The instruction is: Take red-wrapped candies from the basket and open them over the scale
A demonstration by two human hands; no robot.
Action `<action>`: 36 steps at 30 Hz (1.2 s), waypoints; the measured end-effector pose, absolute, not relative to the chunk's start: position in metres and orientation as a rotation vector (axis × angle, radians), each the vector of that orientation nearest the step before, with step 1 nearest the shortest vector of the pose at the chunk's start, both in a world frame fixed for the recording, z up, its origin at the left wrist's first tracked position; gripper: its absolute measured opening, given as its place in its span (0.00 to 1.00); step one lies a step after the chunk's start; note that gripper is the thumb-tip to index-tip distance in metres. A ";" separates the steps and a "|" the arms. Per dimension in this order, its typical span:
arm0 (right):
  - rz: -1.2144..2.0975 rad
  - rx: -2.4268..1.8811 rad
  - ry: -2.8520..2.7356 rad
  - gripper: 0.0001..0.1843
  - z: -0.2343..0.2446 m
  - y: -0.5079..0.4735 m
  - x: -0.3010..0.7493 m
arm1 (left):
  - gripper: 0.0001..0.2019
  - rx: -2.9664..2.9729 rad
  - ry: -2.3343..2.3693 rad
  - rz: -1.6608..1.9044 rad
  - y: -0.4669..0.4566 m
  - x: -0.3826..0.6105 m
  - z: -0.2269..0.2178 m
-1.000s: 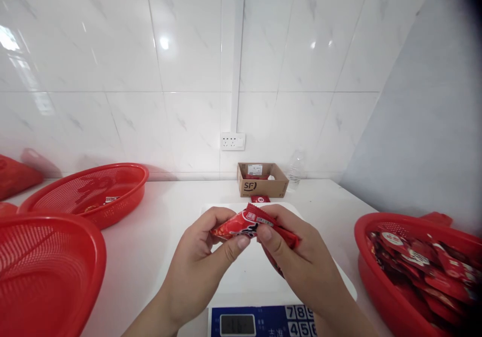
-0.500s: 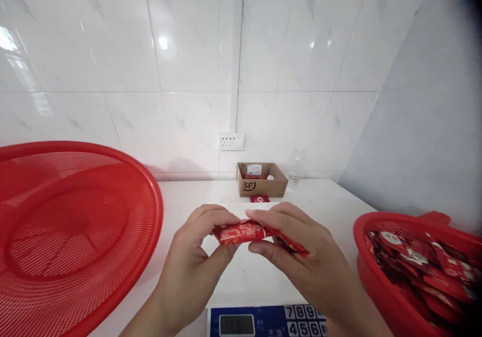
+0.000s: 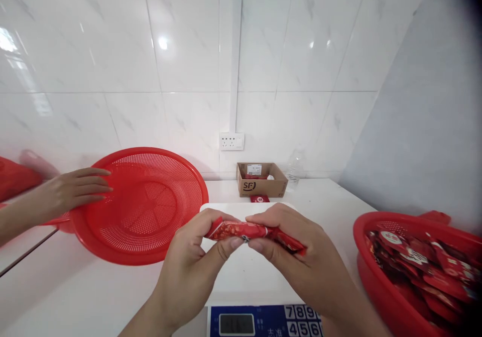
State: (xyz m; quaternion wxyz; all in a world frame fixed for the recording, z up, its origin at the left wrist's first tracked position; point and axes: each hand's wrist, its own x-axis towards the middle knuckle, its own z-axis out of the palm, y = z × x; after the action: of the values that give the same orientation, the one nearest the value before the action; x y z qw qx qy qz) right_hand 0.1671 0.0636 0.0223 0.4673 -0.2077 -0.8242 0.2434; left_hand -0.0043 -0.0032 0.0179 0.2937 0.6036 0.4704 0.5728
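Observation:
My left hand [image 3: 190, 266] and my right hand [image 3: 297, 256] meet above the white platform of a scale [image 3: 241, 276]. Both pinch small red snack packets [image 3: 241, 230] held edge-on between thumbs and fingers. The left hand grips the left end, and the right hand grips the right end with more red packets tucked under its fingers. The scale's blue panel with display and number keys [image 3: 263, 322] lies at the bottom edge.
A red basket [image 3: 376, 256] full of red packets stands at the right. Another person's hand [image 3: 71, 189] holds a tilted empty red mesh basket [image 3: 146, 206] at the left. A small cardboard box [image 3: 261, 179], a red packet [image 3: 259, 198] and a clear bottle [image 3: 295, 169] are by the tiled wall.
The big red basket that filled the left side has moved back and now stands tilted, held by another person's hand. My hands have turned the packets flatter and lowered them slightly.

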 end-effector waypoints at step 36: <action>1.133 -0.368 -1.310 0.14 0.008 0.055 0.143 | 0.19 1.205 0.778 1.342 0.014 0.015 0.005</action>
State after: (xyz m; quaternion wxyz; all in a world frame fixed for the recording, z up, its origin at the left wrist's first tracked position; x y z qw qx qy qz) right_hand 0.1435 0.0546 0.0079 0.6330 -0.1609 -0.5729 0.4952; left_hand 0.0147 0.0140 0.0049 0.5551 0.5102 0.3295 0.5682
